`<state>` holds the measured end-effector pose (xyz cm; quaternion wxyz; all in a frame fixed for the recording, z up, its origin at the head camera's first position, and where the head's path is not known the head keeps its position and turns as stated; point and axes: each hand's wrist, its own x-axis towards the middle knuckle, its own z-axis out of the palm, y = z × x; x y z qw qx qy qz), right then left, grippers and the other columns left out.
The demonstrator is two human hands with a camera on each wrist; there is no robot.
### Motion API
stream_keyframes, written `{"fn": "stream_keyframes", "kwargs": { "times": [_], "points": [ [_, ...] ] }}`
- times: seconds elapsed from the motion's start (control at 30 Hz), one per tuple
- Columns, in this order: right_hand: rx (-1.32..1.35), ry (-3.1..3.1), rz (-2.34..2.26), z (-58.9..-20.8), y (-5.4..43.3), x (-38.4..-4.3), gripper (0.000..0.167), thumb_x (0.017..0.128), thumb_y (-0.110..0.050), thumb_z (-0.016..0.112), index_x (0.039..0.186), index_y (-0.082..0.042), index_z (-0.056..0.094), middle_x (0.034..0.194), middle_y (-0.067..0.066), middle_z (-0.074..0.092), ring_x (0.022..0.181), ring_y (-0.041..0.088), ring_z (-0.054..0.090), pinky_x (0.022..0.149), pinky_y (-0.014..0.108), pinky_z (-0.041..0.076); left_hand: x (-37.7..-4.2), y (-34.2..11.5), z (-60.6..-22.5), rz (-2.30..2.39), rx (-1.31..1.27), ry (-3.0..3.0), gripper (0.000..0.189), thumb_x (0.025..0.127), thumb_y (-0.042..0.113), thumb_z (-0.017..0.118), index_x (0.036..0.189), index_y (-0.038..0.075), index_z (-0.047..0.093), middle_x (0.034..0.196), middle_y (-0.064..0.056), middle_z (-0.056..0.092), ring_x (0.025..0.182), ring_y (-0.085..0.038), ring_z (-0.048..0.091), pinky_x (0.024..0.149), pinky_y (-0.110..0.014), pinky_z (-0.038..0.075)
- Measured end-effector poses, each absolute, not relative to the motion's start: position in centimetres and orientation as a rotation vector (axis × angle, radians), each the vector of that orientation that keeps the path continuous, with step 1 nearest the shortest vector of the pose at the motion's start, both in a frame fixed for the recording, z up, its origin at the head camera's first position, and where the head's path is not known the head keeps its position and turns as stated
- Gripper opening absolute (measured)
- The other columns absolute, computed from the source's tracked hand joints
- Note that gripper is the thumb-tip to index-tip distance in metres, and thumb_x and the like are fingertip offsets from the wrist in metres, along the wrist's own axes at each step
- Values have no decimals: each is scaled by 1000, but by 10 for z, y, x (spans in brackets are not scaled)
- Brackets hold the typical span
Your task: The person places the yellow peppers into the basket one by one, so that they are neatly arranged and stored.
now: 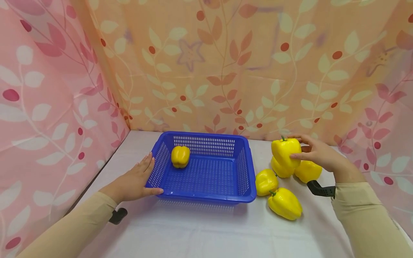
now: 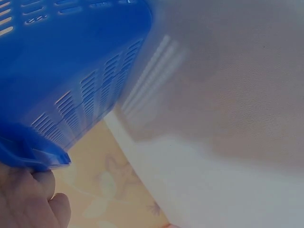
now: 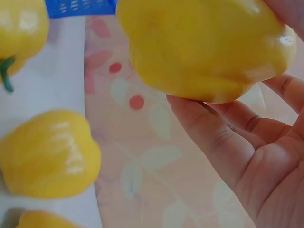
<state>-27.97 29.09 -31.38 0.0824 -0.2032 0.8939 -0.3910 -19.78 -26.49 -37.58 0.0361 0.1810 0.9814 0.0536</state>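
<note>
One glossy yellow bell pepper, green-stemmed [image 1: 285,150], clamped between thumb and fingers of right hand [image 1: 322,154], right of one blue rectangular plastic basket [image 1: 206,197]. Four loose peppers [image 1: 285,204] nearby; one basketed pepper [image 1: 180,157]. Left hand [image 1: 133,181], fingers extended, touches basket rim.

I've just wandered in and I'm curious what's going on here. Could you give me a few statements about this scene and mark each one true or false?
1. One pepper lies inside the basket. True.
2. The basket is red. False: it is blue.
3. The right hand holds a yellow pepper. True.
4. The left hand holds a pepper too. False: the left hand touches the basket's rim.
5. Some loose peppers lie on the white cloth beside the basket. True.
</note>
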Motion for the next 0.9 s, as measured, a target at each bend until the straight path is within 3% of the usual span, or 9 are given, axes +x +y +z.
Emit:
{"fn": "stream_keyframes", "kwargs": {
  "times": [0.37, 0.63, 0.9],
  "points": [
    [-692, 2597, -1238, -305, 256, -293, 61, 84, -26, 67, 136, -16, 37, 123, 13, 44, 111, 37, 51, 91, 54, 41, -198, -264, -374, 153, 568, 3013, 117, 71, 80, 40, 143, -7, 12, 151, -22, -1, 138, -38, 5, 108, -54, 15],
    [-784, 2514, -1290, -293, 224, -305, 61, 81, -22, 70, 134, -15, 40, 119, 15, 44, 101, 30, 59, 81, 36, 51, -198, -264, -374, 149, 566, 3010, 116, 71, 80, 40, 143, -6, 12, 151, -22, 0, 138, -38, 5, 107, -54, 15],
    [-848, 2399, -1340, -286, 189, -313, 58, 80, -19, 71, 131, -14, 44, 117, 16, 44, 97, 33, 59, 81, 38, 51, -197, -266, -378, 151, 576, 3027, 114, 72, 78, 43, 143, -7, 13, 151, -23, 1, 138, -39, 6, 107, -55, 15]
  ]
}}
